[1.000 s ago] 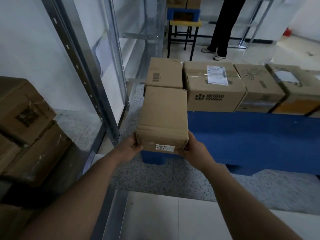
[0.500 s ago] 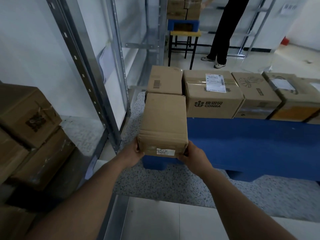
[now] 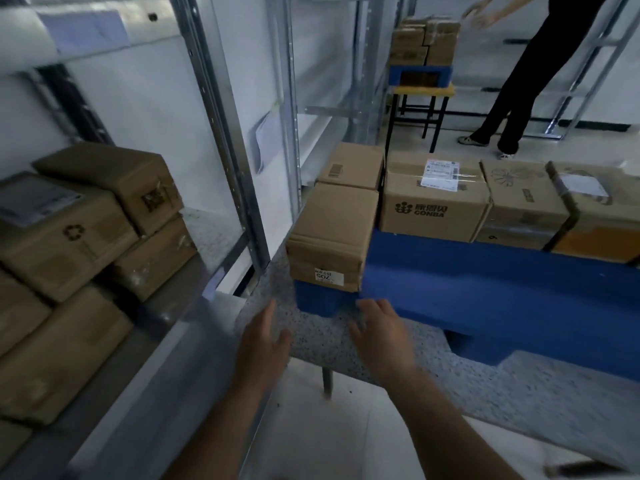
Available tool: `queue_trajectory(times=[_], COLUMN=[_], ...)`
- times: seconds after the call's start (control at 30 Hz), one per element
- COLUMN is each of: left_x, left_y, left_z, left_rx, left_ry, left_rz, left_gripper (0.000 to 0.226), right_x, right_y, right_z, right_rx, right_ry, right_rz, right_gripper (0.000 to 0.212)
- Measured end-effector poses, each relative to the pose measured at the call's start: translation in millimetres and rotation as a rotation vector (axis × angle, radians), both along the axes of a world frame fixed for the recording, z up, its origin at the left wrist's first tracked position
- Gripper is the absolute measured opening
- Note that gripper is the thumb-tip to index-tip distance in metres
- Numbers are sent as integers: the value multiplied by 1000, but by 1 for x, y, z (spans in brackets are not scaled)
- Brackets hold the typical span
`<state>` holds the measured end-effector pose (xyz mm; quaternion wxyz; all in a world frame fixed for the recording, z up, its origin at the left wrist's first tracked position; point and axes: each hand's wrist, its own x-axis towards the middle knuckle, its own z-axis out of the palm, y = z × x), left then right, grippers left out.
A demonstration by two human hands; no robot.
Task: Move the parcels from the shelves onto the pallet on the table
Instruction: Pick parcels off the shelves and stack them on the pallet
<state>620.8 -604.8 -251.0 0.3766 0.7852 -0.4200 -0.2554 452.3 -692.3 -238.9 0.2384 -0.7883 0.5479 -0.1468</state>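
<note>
Parcel: plain brown cardboard box with a small white "705" sticker [image 3: 334, 237] sits on the near left corner of the blue plastic pallet [image 3: 485, 282], nobody holding it.
Left hand: bare left hand [image 3: 265, 344] hovers just in front of that pallet corner, fingers straight and loosely spread, touching nothing.
Right hand: bare right hand [image 3: 379, 336] is right beside it, also just short of the pallet edge, fingers relaxed and apart, holding nothing. Both a bit blurry tbh.
Behind the parcel: another small brown carton with a barcode on top [image 3: 351, 165], touching its far end.
Rest of the pallet: going right along the far side there's a brown carton printed CONBA with a white shipping label [image 3: 433, 202], then a brown carton with a flower print [image 3: 519, 202], then a taped brown carton with a white label [image 3: 595, 209], all packed side by side.
Table: grey speckled tabletop [image 3: 519, 393] under the pallet.
Left of the pallet: grey metal shelving rack [image 3: 239, 168] with a pile of brown cardboard parcels [image 3: 76, 237] on it.
Beyond the pallet: person in black trousers [image 3: 526, 74] standing by a second stack of brown boxes [image 3: 424, 41] on a small blue pallet over a dark-legged stool [image 3: 420, 95].
</note>
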Motion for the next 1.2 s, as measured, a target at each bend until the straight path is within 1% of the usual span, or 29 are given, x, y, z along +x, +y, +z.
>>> queue_trajectory(times=[0.13,0.2,0.3,0.4,0.47,0.5,0.53,0.57,0.7,0.8,0.9,1.0,1.1,1.2], left_x=[-32,-41,-46,-51,-56,-59,-60,-62,-64,-59,-52,-45,-35,-24], left_y=[36,54,84,120,146,159,172,184,227,257,285,313,343,376], left_z=[11,21,34,46,52,55,57,59,64,65,68,73,79,88], left_rx=[-1,34,67,84,121,134,147,154,174,184,180,190,186,177], left_ry=[-158,-237,-347,-433,-482,-502,-515,-522,-539,-576,-562,-561,-539,-529], left_rz=[31,84,170,256,304,331,360,393,519,583,659,747,820,904], left_gripper=[55,55,58,65,75,84,92,96,86,87,87,88,90,91], right_x=[-10,-15,-17,-12,-4,1,5,9,25,40,55,73,93,114], right_y=[27,40,62,85,102,110,119,128,163,186,209,232,260,291], right_z=[8,16,28,40,45,46,47,47,50,52,58,66,74,83], right_rx=[-84,-145,-211,-241,-243,-245,-251,-261,-298,-319,-313,-335,-326,-314], right_ry=[5,5,17,-13,-24,-31,-34,-33,-34,-76,-99,-123,-131,-130], right_rz=[116,208,342,460,534,566,596,625,737,767,813,863,947,1016], right_gripper=[34,30,38,48,52,53,53,53,51,52,59,59,64,54])
